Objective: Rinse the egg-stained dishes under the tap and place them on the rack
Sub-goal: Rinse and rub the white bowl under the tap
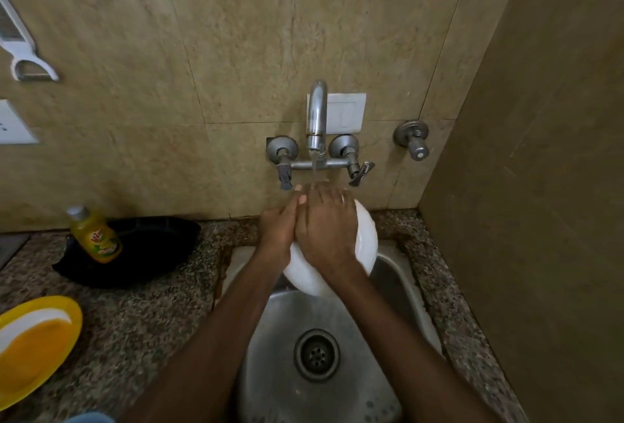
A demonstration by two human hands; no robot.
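Your left hand (276, 232) apparently grips the white plate (365, 241) over the sink (393, 275) | your right hand (325, 232) lies flat-fingered on it under the running tap (316, 118) | yellow bottle (97, 237) label unreadable.

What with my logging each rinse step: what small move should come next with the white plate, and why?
Probably turn the white plate a little under the tap. Its stream lands on the fingers at the plate's top edge, while the lower part hangs over the sink, outside the flow. The left hand grips the rim; the right hand lies across it.
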